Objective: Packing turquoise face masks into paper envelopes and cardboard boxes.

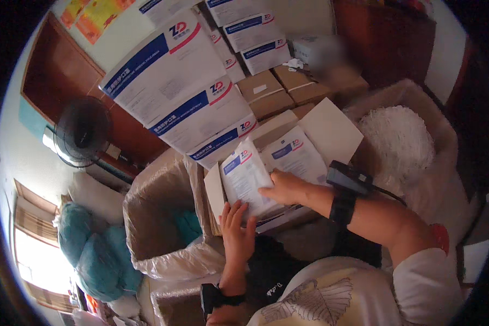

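An open white carton with raised flaps stands in front of me. Two stacks of flat white packets with blue and red print fill it. My right hand is closed on the right edge of the left white packet, which sits higher than the right packet. My left hand rests with fingers stretched out against that left packet's near end and the carton's near-left corner. The lower packets are mostly hidden.
Printed white cartons are stacked high beyond the open one. A plastic-lined bin stands at left, and another lined bin with white strands at right. Brown cartons lie behind; a fan stands far left.
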A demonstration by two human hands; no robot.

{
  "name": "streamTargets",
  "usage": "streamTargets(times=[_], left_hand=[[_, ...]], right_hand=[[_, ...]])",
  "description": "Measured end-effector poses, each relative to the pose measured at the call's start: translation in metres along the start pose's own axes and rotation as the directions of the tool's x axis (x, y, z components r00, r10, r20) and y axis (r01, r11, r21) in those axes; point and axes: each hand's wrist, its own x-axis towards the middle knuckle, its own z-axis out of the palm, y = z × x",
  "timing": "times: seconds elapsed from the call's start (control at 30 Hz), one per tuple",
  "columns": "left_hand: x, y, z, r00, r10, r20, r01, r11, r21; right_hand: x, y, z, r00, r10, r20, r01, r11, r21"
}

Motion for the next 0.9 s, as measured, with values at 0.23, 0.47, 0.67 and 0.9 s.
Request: streamTargets(times=[0.23, 0.47, 0.67, 0.9], left_hand=[[0.0, 0.002, 0.003, 1.0, 0.027, -0.011, -0.028, 0.999, -0.032], [-0.001, 0.004, 0.004, 0.999, 0.021, -0.048, -0.024, 0.998, -0.062], [-0.002, 0.003, 0.006, 0.997, -0.023, -0.08, 0.009, 0.985, -0.171], [-0.007, 0.0, 0.004, 0.993, -0.074, -0.088, 0.058, 0.983, -0.176]], right_hand=[[-0.001, -0.001, 0.007, 0.999, 0.008, -0.047, -0.012, 0.997, -0.07], [0.003, -0.007, 0.011, 0.998, -0.064, 0.0, 0.06, 0.93, 0.362], [0.009, 0.005, 0.025, 0.941, 0.093, -0.326, 0.153, 0.742, 0.653], [-0.019, -0.017, -0.001, 0.961, 0.185, 0.208, -0.277, 0.556, 0.784]])
